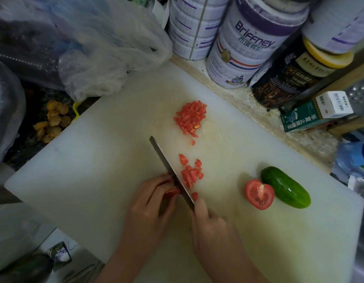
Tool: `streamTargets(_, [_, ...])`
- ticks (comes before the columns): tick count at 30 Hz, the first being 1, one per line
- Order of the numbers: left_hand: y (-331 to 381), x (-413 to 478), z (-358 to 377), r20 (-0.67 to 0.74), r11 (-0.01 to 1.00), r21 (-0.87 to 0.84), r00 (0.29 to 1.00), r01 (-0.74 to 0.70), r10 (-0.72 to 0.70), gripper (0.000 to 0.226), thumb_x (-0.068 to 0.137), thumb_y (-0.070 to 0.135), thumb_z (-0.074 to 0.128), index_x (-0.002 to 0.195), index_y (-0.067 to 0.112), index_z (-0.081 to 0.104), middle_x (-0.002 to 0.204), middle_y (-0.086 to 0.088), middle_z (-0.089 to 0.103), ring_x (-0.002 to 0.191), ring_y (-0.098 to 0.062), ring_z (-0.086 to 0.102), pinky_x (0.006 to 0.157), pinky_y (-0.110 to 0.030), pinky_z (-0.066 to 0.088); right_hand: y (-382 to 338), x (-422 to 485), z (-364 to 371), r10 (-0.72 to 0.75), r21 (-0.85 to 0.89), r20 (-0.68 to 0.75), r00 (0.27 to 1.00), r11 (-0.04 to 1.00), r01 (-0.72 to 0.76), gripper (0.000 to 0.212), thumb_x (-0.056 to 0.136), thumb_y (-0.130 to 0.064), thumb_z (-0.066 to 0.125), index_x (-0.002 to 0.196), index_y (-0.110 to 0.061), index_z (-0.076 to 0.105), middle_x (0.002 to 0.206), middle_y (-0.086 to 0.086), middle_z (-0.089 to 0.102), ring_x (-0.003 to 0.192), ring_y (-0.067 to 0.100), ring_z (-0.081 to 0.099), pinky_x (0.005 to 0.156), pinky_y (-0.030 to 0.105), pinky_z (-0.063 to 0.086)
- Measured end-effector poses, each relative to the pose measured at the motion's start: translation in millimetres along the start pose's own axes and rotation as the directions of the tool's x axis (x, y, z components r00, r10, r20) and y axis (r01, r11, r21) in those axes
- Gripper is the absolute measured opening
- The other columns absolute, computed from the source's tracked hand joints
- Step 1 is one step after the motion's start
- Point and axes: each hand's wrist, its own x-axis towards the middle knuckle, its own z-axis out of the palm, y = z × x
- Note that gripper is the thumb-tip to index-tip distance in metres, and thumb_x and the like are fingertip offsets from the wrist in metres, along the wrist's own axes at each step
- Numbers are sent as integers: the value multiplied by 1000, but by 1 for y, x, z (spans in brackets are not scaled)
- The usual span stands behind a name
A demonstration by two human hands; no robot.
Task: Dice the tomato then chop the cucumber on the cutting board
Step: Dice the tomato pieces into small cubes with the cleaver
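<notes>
While the right hand (209, 223) grips the knife (169, 170), blade on the cutting board (95, 160) | left hand (150, 199) pinches tomato piece (173, 190) against blade | tomato half (259, 194) touches cucumber (285, 187), board's right | diced tomato (190, 118) farther back.

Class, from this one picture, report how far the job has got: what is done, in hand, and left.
Done: a pile of diced tomato lies on the cutting board. In hand: the left hand holds a tomato piece while the right hand slices it with the knife. Left: the tomato half and the whole cucumber, both uncut.
</notes>
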Motion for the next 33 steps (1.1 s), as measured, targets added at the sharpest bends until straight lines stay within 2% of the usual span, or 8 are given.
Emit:
streamTargets(1, [0, 0, 0, -4, 1000, -4, 1000, 7, -7, 21, 85, 16, 69, 101, 3, 71, 113, -5, 65, 106, -18, 60, 100, -20, 41, -2, 5, 1, -8, -26, -21, 1000, 1000, 8, 14, 89, -19, 49, 98, -9, 47, 41, -1, 48, 25, 21, 42, 29, 22, 20])
streamTargets(5, [1, 1, 1, -5, 1000, 9, 1000, 17, -17, 21, 82, 14, 73, 100, 4, 70, 112, -4, 63, 104, -18, 59, 95, -21, 43, -9, 11, 6, -4, -37, 54, 999, 999, 6, 62, 50, -10, 86, 97, -9, 45, 43, 3, 50, 25, 25, 44, 27, 23, 24])
streamTargets(10, [-1, 2, 2, 8, 1000, 21, 1000, -9, 9, 17, 83, 13, 70, 98, 4, 70, 111, -4, 64, 105, -19, 59, 98, -20, 42, 1, -21, -1, 100, -35, 39, 994, 994, -99, 12, 89, -24, 41, 92, -13, 44, 47, 1, 53, 25, 25, 43, 25, 23, 23])
streamTargets(13, [0, 2, 2, -4, 1000, 20, 1000, -11, 11, 18, 85, 18, 66, 97, 4, 69, 110, -5, 65, 105, -17, 59, 100, -18, 41, 7, -32, 1, 162, 55, 113, 980, 984, -169, 37, 102, -37, 16, 90, -16, 45, 43, -1, 49, 25, 24, 41, 27, 22, 18])
streamTargets(16, [0, 2, 2, -3, 999, 29, 1000, -13, 13, 20, 87, 20, 63, 97, 4, 69, 111, -5, 64, 105, -17, 58, 100, -17, 40, 6, -12, 1, 104, 169, 81, 991, 979, -117, 28, 99, -37, 26, 94, -15, 44, 41, -1, 46, 27, 22, 41, 32, 24, 12])
streamTargets(21, [0, 1, 2, 9, 1000, 29, 1000, 0, -1, 20, 84, 16, 66, 100, 5, 69, 113, -4, 63, 106, -17, 58, 98, -21, 44, 0, 17, 0, 90, 271, 65, 994, 957, -104, 32, 95, -35, 28, 99, -12, 50, 43, -1, 49, 32, 21, 47, 31, 27, 25])
streamTargets(27, [0, 3, 3, -27, 1000, 13, 1000, -2, 2, 19, 86, 20, 63, 97, 5, 69, 111, -3, 63, 105, -14, 59, 98, -19, 44, 9, -28, -2, 137, 365, 160, 977, 912, -188, 12, 92, -37, 35, 91, -26, 38, 45, -19, 10, 29, 3, 12, 30, 12, 5])
streamTargets(33, [-1, 2, 4, -21, 999, 34, 1000, -6, 6, 22, 86, 22, 61, 97, 5, 69, 111, -3, 63, 104, -14, 59, 97, -21, 46, 10, -12, 0, 131, 345, 143, 981, 923, -173, 14, 94, -40, 32, 88, -28, 34, 44, -14, 28, 32, 9, 30, 35, 20, 13])
